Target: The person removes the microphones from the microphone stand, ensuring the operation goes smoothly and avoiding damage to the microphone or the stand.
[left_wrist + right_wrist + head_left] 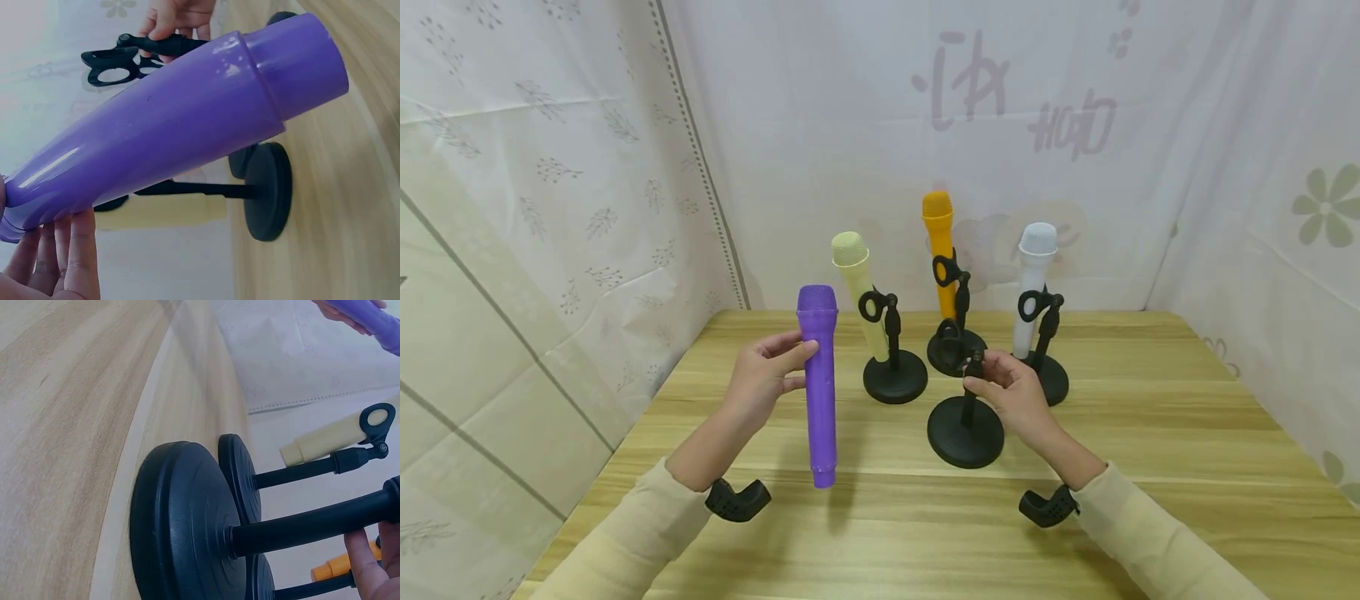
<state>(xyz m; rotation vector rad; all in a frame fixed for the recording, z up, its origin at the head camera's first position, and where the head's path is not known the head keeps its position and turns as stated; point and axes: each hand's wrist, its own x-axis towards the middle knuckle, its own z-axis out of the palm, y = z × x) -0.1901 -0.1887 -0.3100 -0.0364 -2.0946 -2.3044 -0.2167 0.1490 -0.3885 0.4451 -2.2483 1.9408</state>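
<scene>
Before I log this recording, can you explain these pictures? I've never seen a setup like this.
There is no machine here: these are a person's bare left hand and right hand. The wide picture comes from a camera on the head, looking forward and down. The other two come from cameras on the wrists, one per hand, so things look close and tipped sideways.

The left hand holds a purple microphone above the wooden table. The right hand grips the post of the front stand, a black one whose clip is empty. Behind, three more microphones sit in black stands of their own: pale yellow, orange and white.
</scene>
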